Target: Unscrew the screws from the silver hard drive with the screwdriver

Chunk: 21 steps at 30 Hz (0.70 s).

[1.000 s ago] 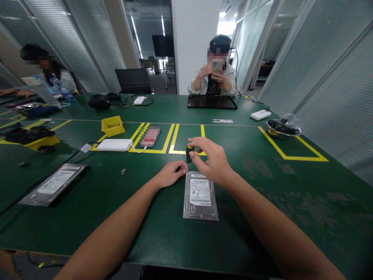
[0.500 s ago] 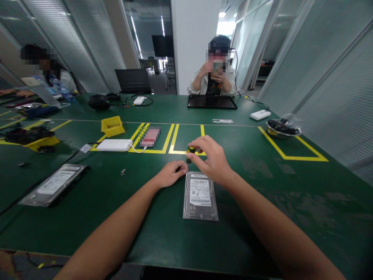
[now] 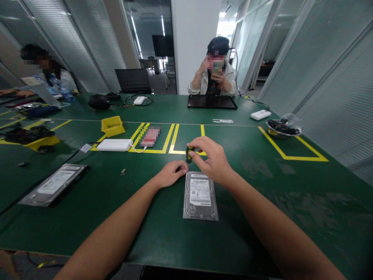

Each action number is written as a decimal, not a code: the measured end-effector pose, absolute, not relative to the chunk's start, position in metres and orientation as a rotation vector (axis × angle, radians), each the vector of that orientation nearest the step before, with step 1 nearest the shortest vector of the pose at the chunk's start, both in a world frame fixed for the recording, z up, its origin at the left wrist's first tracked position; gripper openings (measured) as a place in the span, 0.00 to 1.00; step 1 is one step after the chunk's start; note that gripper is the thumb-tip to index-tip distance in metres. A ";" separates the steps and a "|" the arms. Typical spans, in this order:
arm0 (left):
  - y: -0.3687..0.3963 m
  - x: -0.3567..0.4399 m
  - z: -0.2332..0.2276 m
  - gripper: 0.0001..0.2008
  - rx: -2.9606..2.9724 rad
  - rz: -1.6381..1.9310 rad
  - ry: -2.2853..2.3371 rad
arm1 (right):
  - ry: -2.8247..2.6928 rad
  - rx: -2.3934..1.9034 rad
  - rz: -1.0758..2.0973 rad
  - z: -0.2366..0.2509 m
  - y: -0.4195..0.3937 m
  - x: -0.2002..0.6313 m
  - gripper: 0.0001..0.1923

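A silver hard drive with a white label lies flat on the green table. Upright over its far left corner stands a short black-and-yellow screwdriver, its handle pinched between the thumb and fingers of my right hand. The screwdriver's tip is hidden by my fingers. My left hand rests on the table at that same corner, thumb and fingertips closed together around the tip area; what they pinch is too small to make out.
Left lies a second hard drive, with small screws nearby. Farther back are a white power bank, a yellow bin and a metal bowl of dark parts. A person sits opposite behind a black panel.
The screwdriver handle has turned slightly in my right hand's fingers, which shifted a little. My left hand and the hard drive have stayed put. The person opposite has moved one hand slightly.
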State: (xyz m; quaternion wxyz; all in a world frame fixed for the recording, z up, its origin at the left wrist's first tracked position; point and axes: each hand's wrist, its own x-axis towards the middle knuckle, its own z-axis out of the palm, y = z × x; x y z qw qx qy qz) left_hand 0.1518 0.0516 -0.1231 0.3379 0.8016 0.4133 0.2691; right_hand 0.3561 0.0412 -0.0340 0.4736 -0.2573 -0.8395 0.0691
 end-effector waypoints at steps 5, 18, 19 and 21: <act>0.053 0.152 -0.124 0.05 2.093 0.715 1.060 | -2.032 -0.599 0.186 -0.035 0.040 0.355 0.10; 0.053 0.152 -0.124 0.06 2.083 0.690 1.076 | -2.022 -0.587 0.160 -0.033 0.040 0.356 0.11; 0.053 0.152 -0.124 0.05 2.082 0.690 1.075 | -2.021 -0.594 0.158 -0.034 0.040 0.356 0.11; 0.052 0.152 -0.124 0.05 2.081 0.691 1.073 | -2.020 -0.610 0.162 -0.034 0.040 0.356 0.11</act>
